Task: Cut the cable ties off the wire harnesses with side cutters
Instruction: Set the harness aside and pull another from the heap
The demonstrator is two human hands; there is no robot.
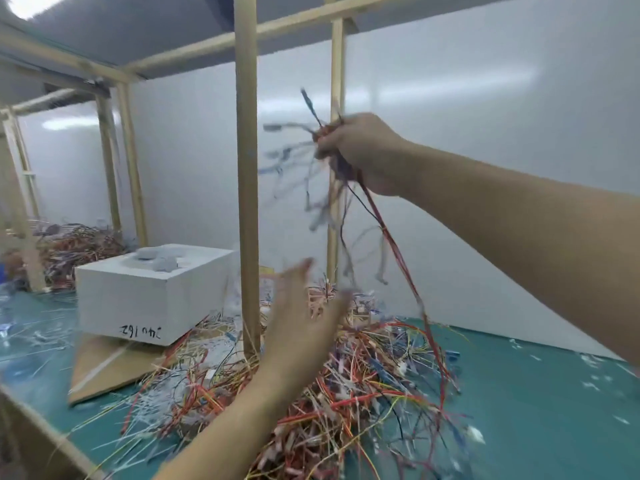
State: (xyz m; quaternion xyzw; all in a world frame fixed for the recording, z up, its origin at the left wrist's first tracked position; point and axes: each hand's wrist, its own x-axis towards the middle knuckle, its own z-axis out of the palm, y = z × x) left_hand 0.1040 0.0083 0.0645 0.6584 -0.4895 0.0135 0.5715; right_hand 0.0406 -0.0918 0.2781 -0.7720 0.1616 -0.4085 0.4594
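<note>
My right hand is raised high and grips a wire harness, a bunch of red, black and pale wires whose ends hang blurred below and beside the fist. Some strands trail down into the big pile of loose coloured wires on the teal mat. My left hand hovers above that pile with fingers spread and straight, holding nothing; it is blurred. No side cutters are visible in this view.
A wooden post stands just left of my left hand, a second post behind the harness. A white box sits on cardboard at left. Another wire heap lies far left. White scraps dot the teal mat.
</note>
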